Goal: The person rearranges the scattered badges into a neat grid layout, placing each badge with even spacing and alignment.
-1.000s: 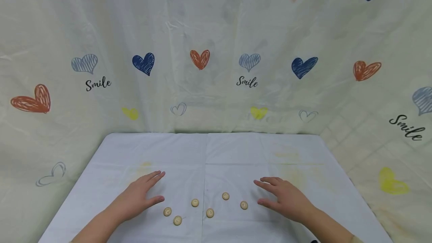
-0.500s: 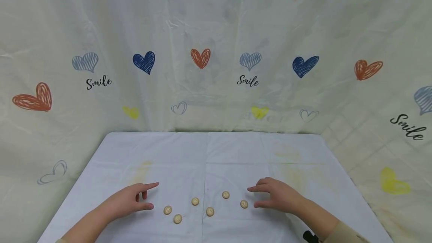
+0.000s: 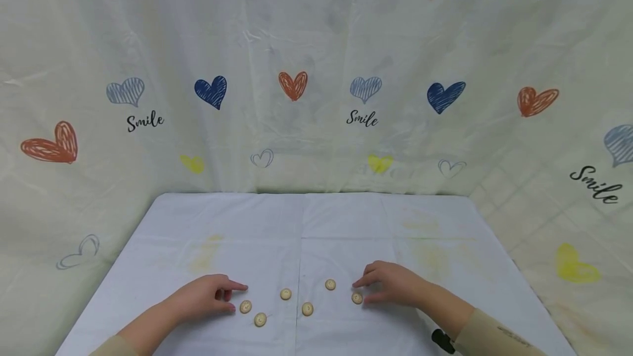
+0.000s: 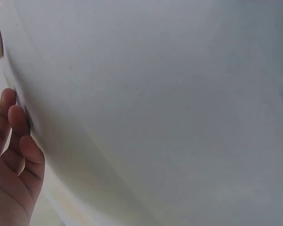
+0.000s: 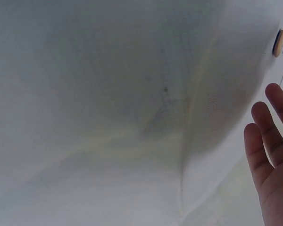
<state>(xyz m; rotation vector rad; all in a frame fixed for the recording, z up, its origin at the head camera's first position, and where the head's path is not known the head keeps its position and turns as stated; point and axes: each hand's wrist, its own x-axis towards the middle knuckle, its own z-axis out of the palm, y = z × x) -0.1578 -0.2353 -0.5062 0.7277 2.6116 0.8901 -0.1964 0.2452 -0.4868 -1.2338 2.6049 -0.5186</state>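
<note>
Several round wooden buttons lie scattered on the white-covered table in the head view. My left hand (image 3: 205,296) is beside the leftmost button (image 3: 245,306), index finger stretched out and thumb just left of it, apart from it. Close by lies another button (image 3: 260,320). My right hand (image 3: 390,283) has its thumb and forefinger on either side of the rightmost button (image 3: 357,298); whether they touch it I cannot tell. Between the hands are three more buttons, at the left (image 3: 285,294), front (image 3: 307,309) and back (image 3: 330,284). In both wrist views the visible fingers bend loosely.
The white tablecloth (image 3: 341,218) has creases and faint yellowish stains. Behind the table hangs a pale curtain (image 3: 316,32) printed with hearts and the word "Smile". A black object (image 3: 442,340) shows beside the right sleeve (image 3: 494,334).
My left hand first drew back with some fingers curling, then came right toward the leftmost button. My right hand moved left until its thumb and forefinger flanked the rightmost button. The buttons have stayed put.
</note>
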